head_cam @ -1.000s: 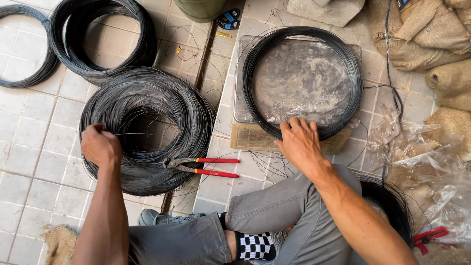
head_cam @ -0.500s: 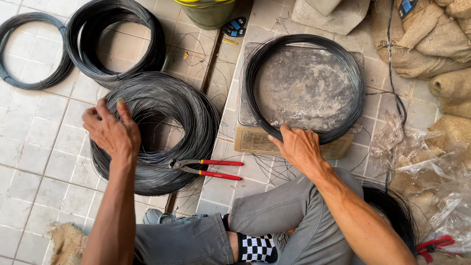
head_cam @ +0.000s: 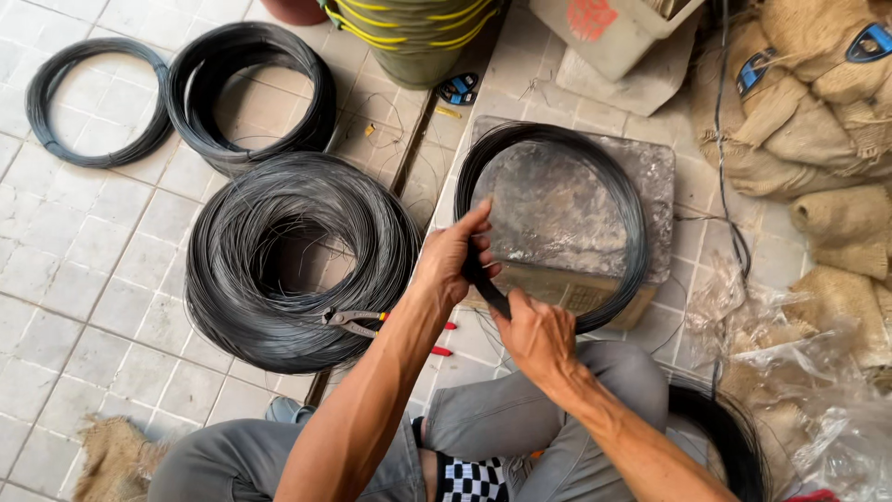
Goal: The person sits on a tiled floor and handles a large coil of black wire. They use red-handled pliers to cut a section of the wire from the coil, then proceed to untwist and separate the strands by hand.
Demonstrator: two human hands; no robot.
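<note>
Black wire coils (head_cam: 297, 260), red-handled pliers (head_cam: 372, 323), grey trousers (head_cam: 520, 428), black-and-white checkered sock (head_cam: 469, 479).

We look down on what reads as an informal floor-level workshop or hardware yard, where black binding wire is handled in bulk. Coils of wire (head_cam: 297, 260) lie straight on pale square floor tiles (head_cam: 84, 279), with thinner rings (head_cam: 98, 102) set apart at the upper left. A worn metal weighing platform (head_cam: 576, 200) carries another loop, and red-handled pincers (head_cam: 372, 323) rest against the biggest coil. Stuffed burlap sacks (head_cam: 818, 121) are heaped along the right edge, crumpled clear plastic bags (head_cam: 818, 390) beside them, and a green drum with yellow bands (head_cam: 413, 28) stands at the top. The worker sits on the floor itself.
</note>
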